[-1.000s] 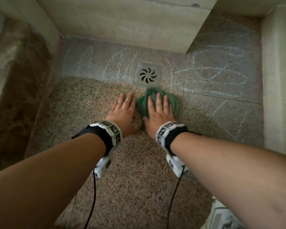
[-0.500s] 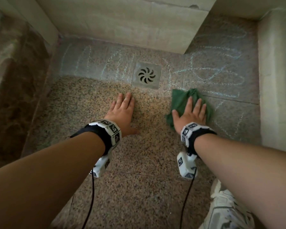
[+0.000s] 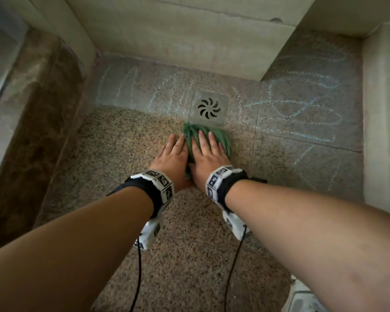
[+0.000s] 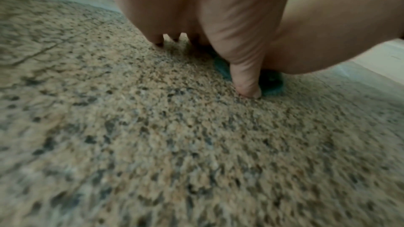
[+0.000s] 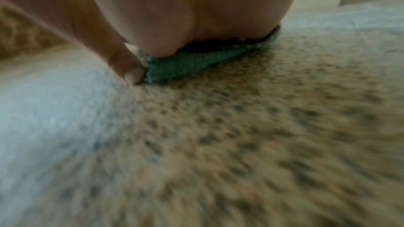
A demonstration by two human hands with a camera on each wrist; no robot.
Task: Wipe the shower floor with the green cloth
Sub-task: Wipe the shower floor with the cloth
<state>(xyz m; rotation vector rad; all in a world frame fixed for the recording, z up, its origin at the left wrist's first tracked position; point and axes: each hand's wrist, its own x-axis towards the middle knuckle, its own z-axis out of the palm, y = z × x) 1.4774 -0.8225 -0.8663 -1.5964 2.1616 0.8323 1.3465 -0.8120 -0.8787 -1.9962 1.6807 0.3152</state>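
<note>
Pressing the green cloth flat-fingered just below the drain, right hand risks snagging it there; left hand braces flat beside.

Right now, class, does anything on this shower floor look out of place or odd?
Yes: pale chalk scribbles cover the far strip of the shower floor, beside the drain and beyond the green cloth. The near floor is unmarked.

Beside the one drain, one green cloth, two hands, left hand and right hand, and two wrist bands are counted on the shower floor.
</note>
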